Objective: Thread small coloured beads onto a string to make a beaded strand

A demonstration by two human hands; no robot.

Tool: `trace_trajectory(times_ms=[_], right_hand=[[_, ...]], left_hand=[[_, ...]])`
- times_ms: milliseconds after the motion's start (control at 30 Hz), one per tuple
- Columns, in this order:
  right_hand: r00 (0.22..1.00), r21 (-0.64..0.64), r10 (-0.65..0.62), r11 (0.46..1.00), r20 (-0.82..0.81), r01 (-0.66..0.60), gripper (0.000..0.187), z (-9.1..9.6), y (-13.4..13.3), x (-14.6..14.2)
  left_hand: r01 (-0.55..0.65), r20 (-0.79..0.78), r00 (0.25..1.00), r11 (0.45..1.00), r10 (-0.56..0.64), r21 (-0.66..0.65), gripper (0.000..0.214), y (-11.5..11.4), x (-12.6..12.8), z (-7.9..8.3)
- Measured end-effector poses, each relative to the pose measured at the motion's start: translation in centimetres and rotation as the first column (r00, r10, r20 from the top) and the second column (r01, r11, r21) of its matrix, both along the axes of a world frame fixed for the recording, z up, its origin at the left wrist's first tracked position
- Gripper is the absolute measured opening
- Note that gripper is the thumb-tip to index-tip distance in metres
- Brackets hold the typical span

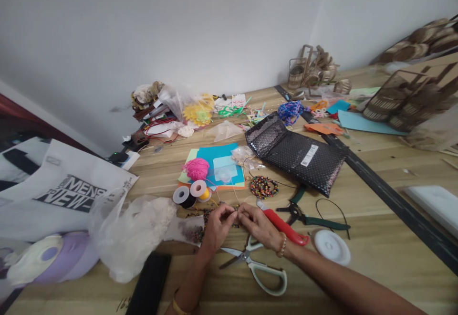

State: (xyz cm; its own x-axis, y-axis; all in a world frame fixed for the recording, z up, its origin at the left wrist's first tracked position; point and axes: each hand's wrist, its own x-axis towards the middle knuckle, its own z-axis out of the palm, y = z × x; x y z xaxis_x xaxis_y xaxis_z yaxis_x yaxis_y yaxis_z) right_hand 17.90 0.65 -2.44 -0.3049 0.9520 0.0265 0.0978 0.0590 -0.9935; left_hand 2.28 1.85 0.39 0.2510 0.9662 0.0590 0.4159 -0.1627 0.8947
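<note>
My left hand (pixel 217 229) and my right hand (pixel 260 226) meet at the fingertips above the wooden table (pixel 375 253). Both are pinched closed on a small beaded strand (pixel 236 215) held between them; the beads are too small to make out well. White-handled scissors (pixel 257 265) lie just under my right wrist. A red-handled tool (pixel 286 226) lies beside my right hand. A coil of coloured beads (pixel 264 187) sits a little beyond my hands.
Green pliers (pixel 307 217), a white round lid (pixel 332 246), thread spools (pixel 189 193), pink yarn (pixel 196 168), coloured paper sheets (pixel 218 160) and a black bubble mailer (pixel 296 155) lie around. Clear plastic bags (pixel 132 231) sit left. Woven baskets (pixel 404 98) stand at the back right.
</note>
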Motion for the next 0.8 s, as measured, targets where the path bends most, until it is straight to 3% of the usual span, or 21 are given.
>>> trace_trajectory(times_ms=[800], right_hand=[[0.991, 0.095, 0.019, 0.995, 0.133, -0.031, 0.025, 0.5, 0.1, 0.4]], left_hand=[[-0.076, -0.208, 0.968, 0.955, 0.139, 0.287, 0.011, -0.2, 0.6, -1.2]])
